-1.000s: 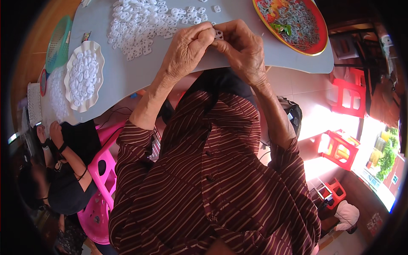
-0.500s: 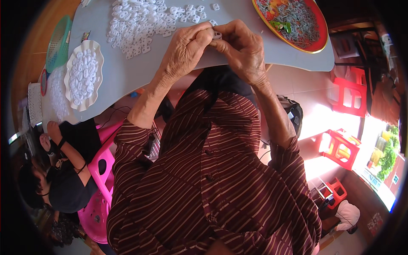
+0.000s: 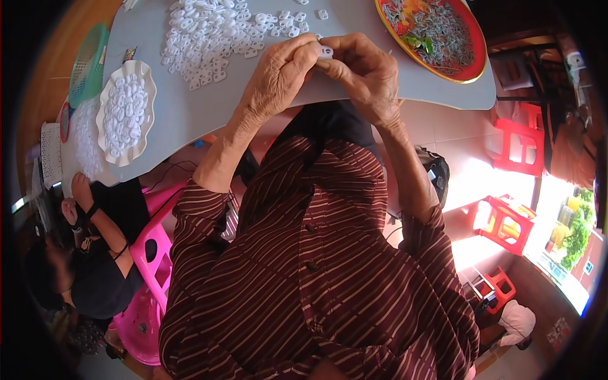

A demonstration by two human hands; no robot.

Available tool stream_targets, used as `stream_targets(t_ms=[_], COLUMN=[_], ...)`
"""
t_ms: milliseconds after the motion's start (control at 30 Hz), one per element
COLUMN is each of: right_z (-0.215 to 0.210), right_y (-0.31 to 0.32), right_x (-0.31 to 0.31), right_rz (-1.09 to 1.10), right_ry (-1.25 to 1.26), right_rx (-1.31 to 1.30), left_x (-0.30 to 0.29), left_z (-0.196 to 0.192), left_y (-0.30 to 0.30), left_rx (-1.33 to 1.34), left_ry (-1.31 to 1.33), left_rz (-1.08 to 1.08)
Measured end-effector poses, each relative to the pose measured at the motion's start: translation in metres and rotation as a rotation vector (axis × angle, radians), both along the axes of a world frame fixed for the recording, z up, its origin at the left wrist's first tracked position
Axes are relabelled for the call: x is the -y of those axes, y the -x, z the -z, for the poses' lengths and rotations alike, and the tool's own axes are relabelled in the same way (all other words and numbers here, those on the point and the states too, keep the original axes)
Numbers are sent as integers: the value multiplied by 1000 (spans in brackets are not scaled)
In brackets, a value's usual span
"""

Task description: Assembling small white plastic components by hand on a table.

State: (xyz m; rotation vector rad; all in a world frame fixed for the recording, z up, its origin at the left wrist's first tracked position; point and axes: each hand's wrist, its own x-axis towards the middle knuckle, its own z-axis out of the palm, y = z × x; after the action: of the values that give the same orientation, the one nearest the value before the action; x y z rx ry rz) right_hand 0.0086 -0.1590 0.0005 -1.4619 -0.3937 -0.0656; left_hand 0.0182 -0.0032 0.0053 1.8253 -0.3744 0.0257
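Observation:
Near the table's front edge, my two hands meet with their fingertips pinched together. Between them shows a small white plastic piece [image 3: 325, 52] with holes in it. My left hand [image 3: 283, 71] is closed, its thumb and fingers pressed at the piece's left end. On the other side my right hand [image 3: 366, 75] pinches it with thumb and bent index finger. Whatever else the fingertips may hold is hidden. Beyond my left hand spreads a loose pile of similar white pieces [image 3: 201, 41], with several stray ones nearer my fingers.
A scalloped white dish [image 3: 151, 107] of white pieces stands on the grey table [image 3: 183, 123] at left, beside a green basket [image 3: 88, 66]. A red tray [image 3: 387, 33] of small grey metal parts lies at right. Another person [image 3: 104, 278] sits left by a pink chair [image 3: 152, 253]; red stools [image 3: 520, 142] stand right.
Both hands stay joined around the white piece, which shows a little more between the fingers. My right hand has shifted slightly to the right. The person at left has moved a little.

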Motion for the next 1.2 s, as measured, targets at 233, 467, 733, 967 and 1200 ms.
stream_targets(t_ms=[233,467,733,967,1200], right_z=[-6,-115,-95,-27,-21], right_y=[-9,-142,-178,-116,-111], right_x=[1,45,23,-48,-40], right_rz=[-18,385,284,-305,-229], right_ry=[-35,117,743,848,895], right_rx=[-99,373,568,602,539], left_x=[-5,0,-5,-8,-9], left_z=[-14,1,7,5,0], left_y=[5,17,20,25,25], left_rx=[7,60,-50,-80,-145], left_ry=[26,225,528,488,405], left_rz=[55,-67,-117,-161,-170])
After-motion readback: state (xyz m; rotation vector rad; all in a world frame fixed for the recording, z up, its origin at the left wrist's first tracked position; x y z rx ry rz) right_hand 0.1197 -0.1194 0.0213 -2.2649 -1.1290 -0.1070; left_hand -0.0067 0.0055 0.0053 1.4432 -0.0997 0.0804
